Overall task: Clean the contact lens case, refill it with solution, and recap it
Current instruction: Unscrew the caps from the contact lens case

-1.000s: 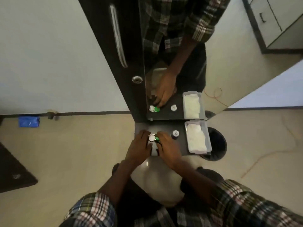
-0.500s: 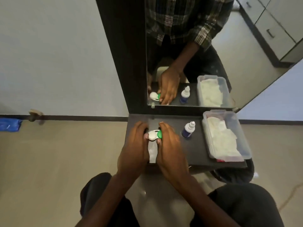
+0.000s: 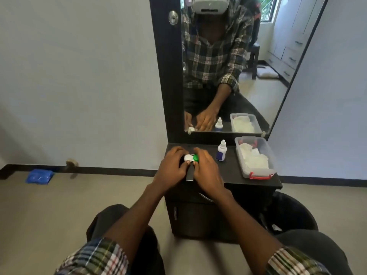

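A contact lens case (image 3: 191, 158) with one white cap and one green cap sits on the small black dresser top (image 3: 228, 171). My left hand (image 3: 172, 165) grips its white-capped side with curled fingers. My right hand (image 3: 206, 168) curls round the green-capped side. A small solution bottle (image 3: 221, 151), white on top and dark blue below, stands upright just right of my right hand. A pale strip (image 3: 190, 174) lies under the case between my hands.
A clear plastic box (image 3: 248, 171) with red clips holds white tissues at the dresser's right. A mirror (image 3: 228, 66) rises behind the dresser. A dark bin (image 3: 294, 213) stands on the floor to the right, and a blue object (image 3: 39, 176) lies by the left wall.
The view tilted up, showing more of the mirror. Both hands stay on the case in the same place on the dresser top.
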